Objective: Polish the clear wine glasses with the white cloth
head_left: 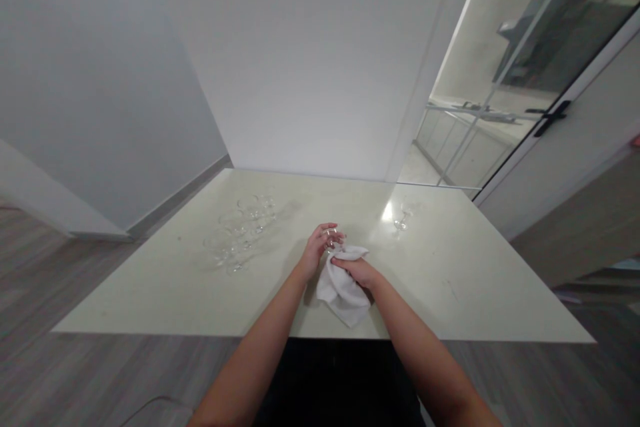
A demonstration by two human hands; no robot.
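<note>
Near the front middle of the table, my left hand (318,244) is closed around a small clear glass (332,239). A white cloth (343,293) is in my right hand (357,269), which presses part of it against the near side of the glass. The rest of the cloth hangs down toward the table's front edge. The glass is partly hidden by my fingers and the cloth, so its full shape does not show.
Several clear glasses (240,230) are grouped on the left of the pale table (435,293). Another clear glass (401,223) is toward the back right. A white wall (310,80) rises behind the table, and a glass-paned door (505,80) is at the right.
</note>
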